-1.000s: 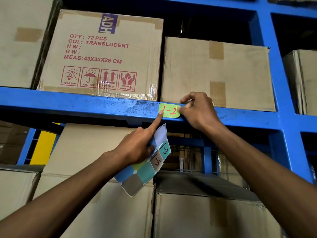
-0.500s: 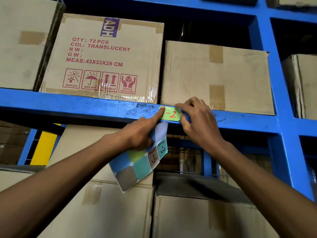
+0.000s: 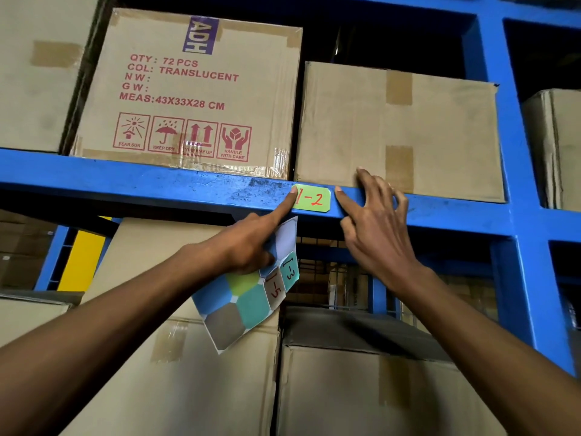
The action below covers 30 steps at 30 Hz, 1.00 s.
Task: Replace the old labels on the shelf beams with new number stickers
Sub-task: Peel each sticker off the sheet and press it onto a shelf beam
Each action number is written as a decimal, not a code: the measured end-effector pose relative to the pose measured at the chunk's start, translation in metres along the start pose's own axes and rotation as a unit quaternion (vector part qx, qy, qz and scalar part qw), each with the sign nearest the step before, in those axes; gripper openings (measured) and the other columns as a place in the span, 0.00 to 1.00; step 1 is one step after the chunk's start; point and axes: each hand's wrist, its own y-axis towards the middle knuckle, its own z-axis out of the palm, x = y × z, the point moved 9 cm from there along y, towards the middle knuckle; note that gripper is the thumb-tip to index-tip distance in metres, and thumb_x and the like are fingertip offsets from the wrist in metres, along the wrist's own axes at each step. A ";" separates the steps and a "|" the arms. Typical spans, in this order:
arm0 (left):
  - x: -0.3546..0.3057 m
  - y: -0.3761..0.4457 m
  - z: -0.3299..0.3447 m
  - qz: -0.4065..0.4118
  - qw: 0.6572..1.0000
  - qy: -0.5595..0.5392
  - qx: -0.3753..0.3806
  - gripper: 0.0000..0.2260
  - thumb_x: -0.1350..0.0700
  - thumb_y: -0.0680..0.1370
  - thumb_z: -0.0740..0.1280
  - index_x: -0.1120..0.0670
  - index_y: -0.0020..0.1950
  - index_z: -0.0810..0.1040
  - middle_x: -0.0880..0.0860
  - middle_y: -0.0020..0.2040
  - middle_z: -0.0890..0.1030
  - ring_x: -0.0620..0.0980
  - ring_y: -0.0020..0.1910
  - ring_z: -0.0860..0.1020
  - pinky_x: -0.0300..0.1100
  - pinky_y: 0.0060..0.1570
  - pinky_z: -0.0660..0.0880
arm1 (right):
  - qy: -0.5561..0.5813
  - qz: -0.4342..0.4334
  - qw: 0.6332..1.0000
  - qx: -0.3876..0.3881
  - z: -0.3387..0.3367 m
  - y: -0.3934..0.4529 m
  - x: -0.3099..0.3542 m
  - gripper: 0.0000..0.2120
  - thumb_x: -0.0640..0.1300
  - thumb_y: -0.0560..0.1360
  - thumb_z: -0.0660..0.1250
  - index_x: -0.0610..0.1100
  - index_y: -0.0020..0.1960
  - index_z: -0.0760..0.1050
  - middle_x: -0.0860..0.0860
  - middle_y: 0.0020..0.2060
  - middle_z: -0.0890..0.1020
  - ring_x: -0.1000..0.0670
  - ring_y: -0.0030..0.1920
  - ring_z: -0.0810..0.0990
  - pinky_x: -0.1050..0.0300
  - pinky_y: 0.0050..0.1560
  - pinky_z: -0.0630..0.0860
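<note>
A printed carton (image 3: 191, 89) and a plain taped carton (image 3: 399, 130) are sitting side by side above more cartons (image 3: 361, 394) stacked below, a yellow post (image 3: 83, 259) showing at left.

Blue shelf beam (image 3: 157, 187) under cardboard boxes (image 3: 195, 89)

Both arms are raised. The left hand (image 3: 248, 247) is curled, its index finger (image 3: 284, 207) extended upward. The right hand (image 3: 374, 228) is spread open beside it, fingers splayed.
</note>
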 end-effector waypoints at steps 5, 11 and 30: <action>-0.003 -0.010 0.011 0.010 1.000 0.009 -0.018 0.50 0.64 0.72 0.68 0.39 0.71 0.29 0.58 0.31 0.70 0.59 0.32 0.70 0.56 0.34 0.68 | -0.025 -0.077 0.996 0.030 0.008 -0.008 0.031 0.27 0.43 0.74 0.58 0.51 0.72 0.59 0.42 0.76 0.50 0.43 0.75 0.51 0.42 0.69 0.49; -0.007 -0.012 0.021 0.015 0.999 -0.015 -0.029 0.50 0.66 0.71 0.67 0.44 0.74 0.30 0.51 0.30 0.68 0.54 0.30 0.68 0.55 0.34 0.68 | -0.035 -0.047 0.997 0.041 0.015 -0.022 0.012 0.28 0.43 0.74 0.59 0.52 0.73 0.57 0.41 0.76 0.50 0.43 0.76 0.51 0.43 0.70 0.48; -0.002 -0.015 0.021 0.009 0.999 -0.044 -0.030 0.51 0.66 0.71 0.67 0.41 0.74 0.31 0.52 0.29 0.66 0.54 0.30 0.66 0.49 0.33 0.64 | -0.035 0.008 0.999 0.034 0.016 -0.002 0.009 0.33 0.41 0.75 0.57 0.56 0.75 0.48 0.40 0.76 0.47 0.42 0.76 0.48 0.40 0.71 0.47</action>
